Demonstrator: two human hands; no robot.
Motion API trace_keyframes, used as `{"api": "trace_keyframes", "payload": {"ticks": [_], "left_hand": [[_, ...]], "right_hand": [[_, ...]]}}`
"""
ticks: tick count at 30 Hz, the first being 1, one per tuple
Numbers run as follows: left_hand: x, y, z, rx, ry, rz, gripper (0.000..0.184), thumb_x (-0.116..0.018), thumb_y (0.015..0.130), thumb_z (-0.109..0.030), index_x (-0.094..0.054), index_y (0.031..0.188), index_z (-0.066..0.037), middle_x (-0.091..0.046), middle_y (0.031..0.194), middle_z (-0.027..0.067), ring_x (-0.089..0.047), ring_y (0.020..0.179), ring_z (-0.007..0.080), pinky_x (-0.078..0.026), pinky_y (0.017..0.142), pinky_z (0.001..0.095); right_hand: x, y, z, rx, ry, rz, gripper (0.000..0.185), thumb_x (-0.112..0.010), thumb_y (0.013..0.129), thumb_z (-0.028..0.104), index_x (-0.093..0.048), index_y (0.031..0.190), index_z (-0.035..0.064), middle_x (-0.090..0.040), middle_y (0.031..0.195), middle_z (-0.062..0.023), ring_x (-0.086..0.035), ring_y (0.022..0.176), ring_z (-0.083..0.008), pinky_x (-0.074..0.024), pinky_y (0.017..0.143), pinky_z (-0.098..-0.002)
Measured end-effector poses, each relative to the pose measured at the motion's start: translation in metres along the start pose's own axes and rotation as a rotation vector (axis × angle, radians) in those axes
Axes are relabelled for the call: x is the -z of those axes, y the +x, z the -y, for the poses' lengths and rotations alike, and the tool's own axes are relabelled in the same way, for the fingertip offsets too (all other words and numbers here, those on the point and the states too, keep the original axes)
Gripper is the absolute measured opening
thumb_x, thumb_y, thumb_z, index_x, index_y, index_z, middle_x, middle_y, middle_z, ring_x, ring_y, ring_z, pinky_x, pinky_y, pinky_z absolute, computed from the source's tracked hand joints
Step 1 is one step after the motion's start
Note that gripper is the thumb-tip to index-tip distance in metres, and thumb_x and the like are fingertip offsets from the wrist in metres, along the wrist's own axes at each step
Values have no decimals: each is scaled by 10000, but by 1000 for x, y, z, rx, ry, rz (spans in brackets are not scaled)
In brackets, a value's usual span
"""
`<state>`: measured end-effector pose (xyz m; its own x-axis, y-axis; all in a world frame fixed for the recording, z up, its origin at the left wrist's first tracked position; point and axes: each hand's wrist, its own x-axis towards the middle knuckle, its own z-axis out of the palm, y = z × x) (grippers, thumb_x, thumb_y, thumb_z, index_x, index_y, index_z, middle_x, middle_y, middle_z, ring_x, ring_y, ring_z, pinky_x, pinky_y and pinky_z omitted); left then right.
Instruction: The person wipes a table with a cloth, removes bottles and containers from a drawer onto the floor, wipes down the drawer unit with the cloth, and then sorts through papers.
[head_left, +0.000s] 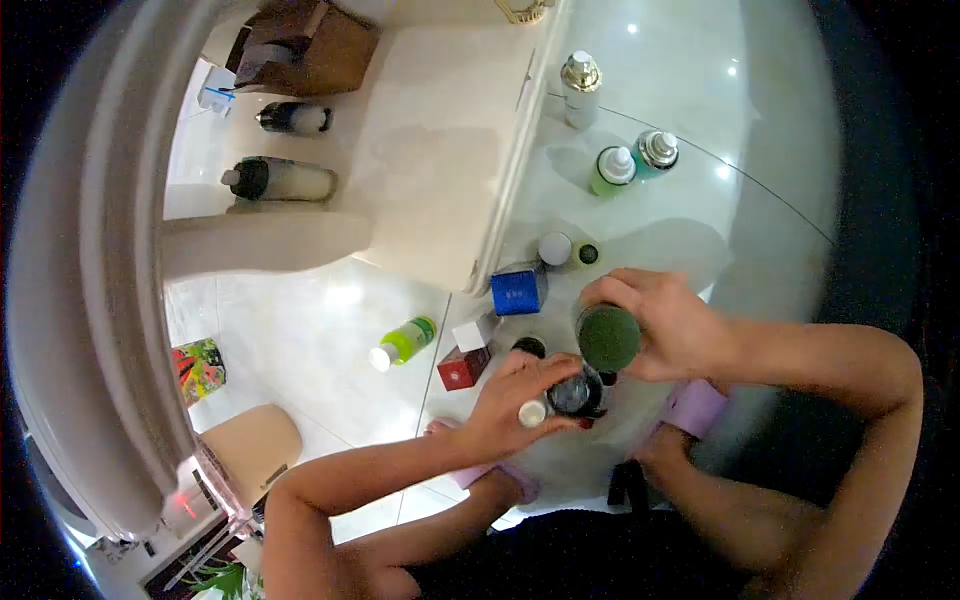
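My right hand (660, 318) is closed around a round container with a dark green end (609, 338) that faces me. My left hand (515, 392) grips a dark, shiny bottle (577, 392) just beside it. A small cream-coloured knob (532, 413) shows by the left fingers; whether it belongs to the bottle I cannot tell. Beyond my hands stand a blue box (517, 291), a white box (472, 331) and a red box (463, 368). A dark round lid (529, 347) is partly hidden behind my left hand.
A green bottle with a white cap (405, 343) stands left of the boxes. Pump bottles (613, 168) and a white jar (555, 248) are on the tiled floor farther off. A cream furniture ledge (440, 120) holds two dark-topped bottles (290, 181) and a brown box (320, 55).
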<state>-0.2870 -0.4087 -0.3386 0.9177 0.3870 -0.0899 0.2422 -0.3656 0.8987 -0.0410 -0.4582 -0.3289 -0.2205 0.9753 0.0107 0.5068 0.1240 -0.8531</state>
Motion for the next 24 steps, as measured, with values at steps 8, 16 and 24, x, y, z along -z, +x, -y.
{"api": "trace_keyframes", "payload": {"ticks": [8,16,24], "left_hand": [[-65,4,70,36,139,-283,606,-808,590,-144,-574,1145,-75,-580,1195,121,-528,922,291,-435,819,359],[-71,19,93,-130,102,-309,599,-834,578,-203,-577,1098,-52,-588,1145,139,-541,983,311,-434,842,377],[-67,33,101,-99,173,-225,439,-768,676,-127,-572,1064,-66,-567,1098,141,-544,982,344,-448,798,401]], "right_hand": [[-47,-19,-51,-48,28,37,515,-721,632,107,-493,1092,66,-574,1120,-165,-579,990,-371,-487,835,-409],[-51,-8,-65,-25,-34,-27,540,-699,635,61,-483,1130,64,-545,1173,-155,-534,1076,-359,-466,891,-406],[-43,-2,-59,-47,-62,19,601,-632,664,-14,-444,1227,84,-518,1189,-171,-519,1081,-375,-450,911,-430]]}}
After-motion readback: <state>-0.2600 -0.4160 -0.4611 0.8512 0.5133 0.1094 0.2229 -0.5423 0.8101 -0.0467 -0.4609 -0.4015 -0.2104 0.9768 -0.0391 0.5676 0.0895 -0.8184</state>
